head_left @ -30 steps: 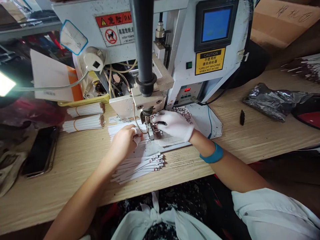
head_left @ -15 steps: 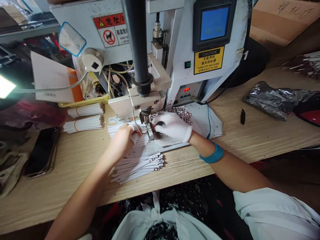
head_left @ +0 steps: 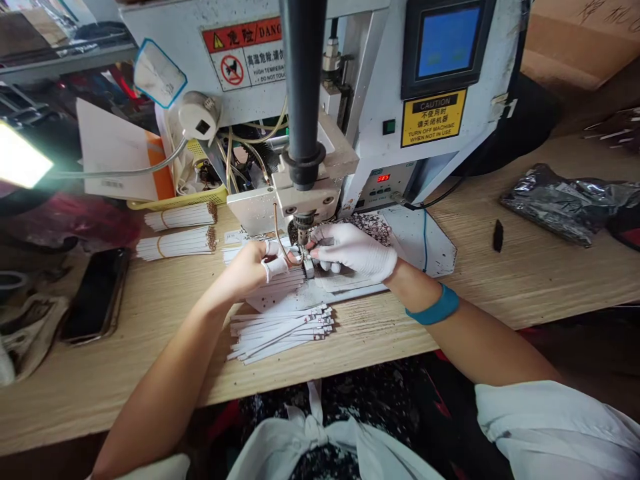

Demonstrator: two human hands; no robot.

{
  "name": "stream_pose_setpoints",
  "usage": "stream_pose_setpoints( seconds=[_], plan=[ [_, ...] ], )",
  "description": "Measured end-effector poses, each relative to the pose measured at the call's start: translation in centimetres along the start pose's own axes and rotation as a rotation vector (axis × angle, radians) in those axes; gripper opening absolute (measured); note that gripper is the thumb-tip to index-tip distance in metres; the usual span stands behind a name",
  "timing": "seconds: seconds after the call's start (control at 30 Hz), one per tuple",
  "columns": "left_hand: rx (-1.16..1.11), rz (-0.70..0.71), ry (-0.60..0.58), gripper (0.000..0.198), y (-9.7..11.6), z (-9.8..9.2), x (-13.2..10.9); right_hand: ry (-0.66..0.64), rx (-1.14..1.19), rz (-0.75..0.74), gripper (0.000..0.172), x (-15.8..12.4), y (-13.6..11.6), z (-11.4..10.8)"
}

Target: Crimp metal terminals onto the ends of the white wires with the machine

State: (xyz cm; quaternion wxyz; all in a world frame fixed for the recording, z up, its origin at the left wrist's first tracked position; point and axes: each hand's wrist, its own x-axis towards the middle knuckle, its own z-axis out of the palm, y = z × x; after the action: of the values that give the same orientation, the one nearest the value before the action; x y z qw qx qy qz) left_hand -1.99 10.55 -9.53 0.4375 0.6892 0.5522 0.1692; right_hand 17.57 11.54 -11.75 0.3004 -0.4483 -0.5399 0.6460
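My left hand (head_left: pixel 253 268), with white cots on its fingers, is pinched at the left of a small metal block (head_left: pixel 309 268) under the machine's soldering head (head_left: pixel 304 227). What it pinches is too small to make out. In a white glove, my right hand (head_left: pixel 357 253) closes its thumb and forefinger at the right of that block; anything between them is hidden. White flat strips (head_left: pixel 280 288) lie beneath my left hand. Nearer the table's edge rests a loose pile of white strips with small end pieces (head_left: pixel 285 328). Behind my right hand is a heap of tiny parts (head_left: pixel 375 228).
The machine (head_left: pixel 370 160) stands over the work, with a lit screen (head_left: pixel 447 41) and a high temperature label. At left are banded strip bundles (head_left: pixel 180 243), a phone (head_left: pixel 95 293) and a bright lamp (head_left: pixel 23 157). A silvery bag (head_left: pixel 555 203) and black piece (head_left: pixel 498 236) lie right.
My left hand has moved in towards the block, its cot-covered fingers now more in view. My right fingers have come together beside the block. The whole view has shifted slightly.
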Motion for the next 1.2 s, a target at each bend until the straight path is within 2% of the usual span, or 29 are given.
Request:
stream_pose_setpoints(
  seconds=[0.33,0.53,0.73,0.93,1.2],
  plan=[
    [-0.089,-0.034,-0.041,0.024,0.23,0.23,0.52,0.067,-0.080,-0.050,0.014,0.05,0.16,0.62],
    [-0.066,-0.063,-0.010,0.028,0.51,0.33,0.45,0.108,-0.077,-0.024,0.010,-0.23,-0.24,1.05],
    [-0.080,-0.075,-0.032,0.030,0.76,0.29,0.42,0.091,-0.062,-0.040,0.014,-0.26,0.07,0.69],
    [-0.058,-0.087,0.007,0.033,0.35,0.37,0.46,0.085,-0.094,-0.048,0.015,-0.26,0.12,0.47],
    [-0.074,-0.062,-0.020,0.028,0.26,0.25,0.58,0.082,-0.059,-0.064,0.018,-0.11,0.44,0.52]
  ],
)
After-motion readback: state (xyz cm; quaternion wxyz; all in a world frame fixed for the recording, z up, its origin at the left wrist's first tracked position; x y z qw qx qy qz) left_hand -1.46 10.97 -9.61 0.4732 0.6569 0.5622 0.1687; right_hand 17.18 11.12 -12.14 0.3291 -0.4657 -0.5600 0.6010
